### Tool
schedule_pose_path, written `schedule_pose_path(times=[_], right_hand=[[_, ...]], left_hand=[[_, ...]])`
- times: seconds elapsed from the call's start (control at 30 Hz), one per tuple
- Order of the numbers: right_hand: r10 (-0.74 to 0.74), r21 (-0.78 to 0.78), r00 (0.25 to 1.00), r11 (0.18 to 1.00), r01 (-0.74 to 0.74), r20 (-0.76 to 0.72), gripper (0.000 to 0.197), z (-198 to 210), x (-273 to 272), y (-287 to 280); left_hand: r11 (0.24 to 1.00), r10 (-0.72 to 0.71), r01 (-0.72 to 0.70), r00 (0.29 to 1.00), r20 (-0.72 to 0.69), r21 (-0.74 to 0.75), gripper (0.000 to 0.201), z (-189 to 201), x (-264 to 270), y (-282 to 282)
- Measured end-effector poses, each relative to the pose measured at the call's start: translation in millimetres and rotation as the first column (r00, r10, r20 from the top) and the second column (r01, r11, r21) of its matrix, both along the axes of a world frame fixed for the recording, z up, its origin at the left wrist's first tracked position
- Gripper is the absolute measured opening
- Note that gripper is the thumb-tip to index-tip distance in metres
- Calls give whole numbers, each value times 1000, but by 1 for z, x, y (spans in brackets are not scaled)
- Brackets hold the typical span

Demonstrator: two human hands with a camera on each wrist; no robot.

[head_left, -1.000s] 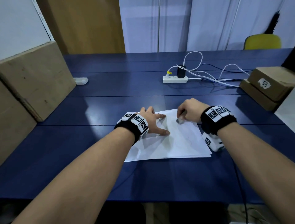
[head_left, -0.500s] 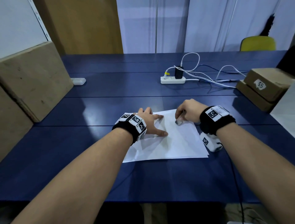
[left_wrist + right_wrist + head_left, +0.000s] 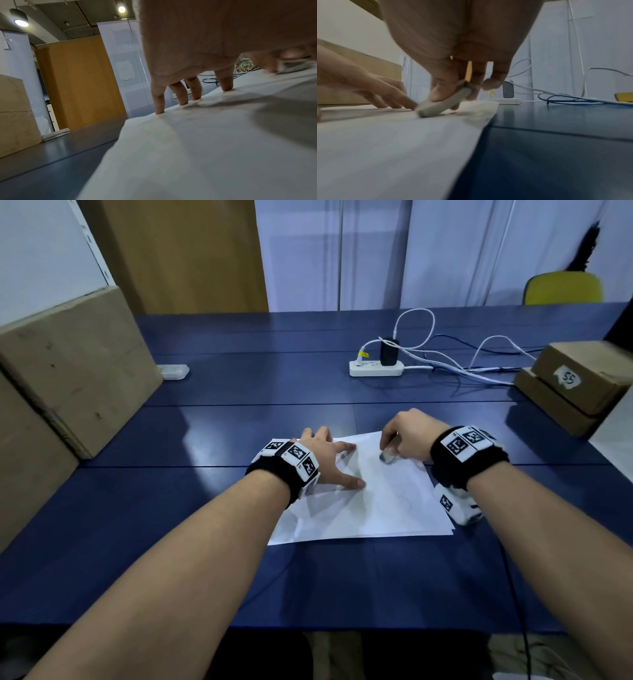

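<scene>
Your left hand (image 3: 325, 462) lies spread flat, pinning the white paper sheet (image 3: 383, 508) to the blue worktop (image 3: 239, 422). Your right hand (image 3: 409, 434) pinches the greyish oblong eraser (image 3: 387, 457), tilted onto the sheet at its 1 o'clock. Rub lightly, stroking away from the pinned side, lest it buckle.

Eraser (image 3: 387, 457) mostly hidden under right hand (image 3: 409, 436).

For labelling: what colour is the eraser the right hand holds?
Greyish-white oblong eraser, smudged tip; right wrist view shows it best.
</scene>
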State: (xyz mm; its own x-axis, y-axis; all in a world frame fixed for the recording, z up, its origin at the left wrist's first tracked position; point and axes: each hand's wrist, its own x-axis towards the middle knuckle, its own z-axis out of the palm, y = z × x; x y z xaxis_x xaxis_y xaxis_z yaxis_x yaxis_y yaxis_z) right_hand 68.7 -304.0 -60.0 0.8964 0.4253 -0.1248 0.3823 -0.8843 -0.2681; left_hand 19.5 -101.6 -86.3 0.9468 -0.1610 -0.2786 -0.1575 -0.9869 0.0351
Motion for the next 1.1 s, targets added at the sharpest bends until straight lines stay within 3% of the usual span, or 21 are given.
schedule_pose_path(times=[0.07, 0.27, 0.4, 0.6, 0.77, 0.93, 1.1], right_hand=[[-40, 24, 998, 999, 39, 47, 13, 1, 2, 0], [36, -36, 998, 999, -38, -57, 17, -1, -2, -1], [-47, 11, 994, 999, 46, 103, 15, 0, 6, -2], [96, -57, 991, 993, -101, -89, 23, -1, -6, 0], [-33, 10, 997, 999, 33, 68, 16, 3, 1, -3], [99, -43, 992, 994, -102, -80, 16, -1, -6, -3], [-26, 10, 998, 1000, 25, 49, 10, 0, 2, -2]], left_hand=[[1000, 1, -1, 1000, 5, -2, 95, -1, 0, 1], [1000, 1, -2, 1000, 11, 16, 96, 0, 0, 1], [1000, 3, -3, 1000, 9, 1, 95, -1, 0, 0], [1000, 6, -6, 1000, 23, 9, 97, -2, 1, 1], [1000, 6, -6, 1000, 24, 0, 96, -3, 2, 1], [1000, 9, -9, 1000, 24, 17, 98, -3, 2, 1], [1000, 8, -8, 1000, 14, 10, 97, -2, 1, 1]])
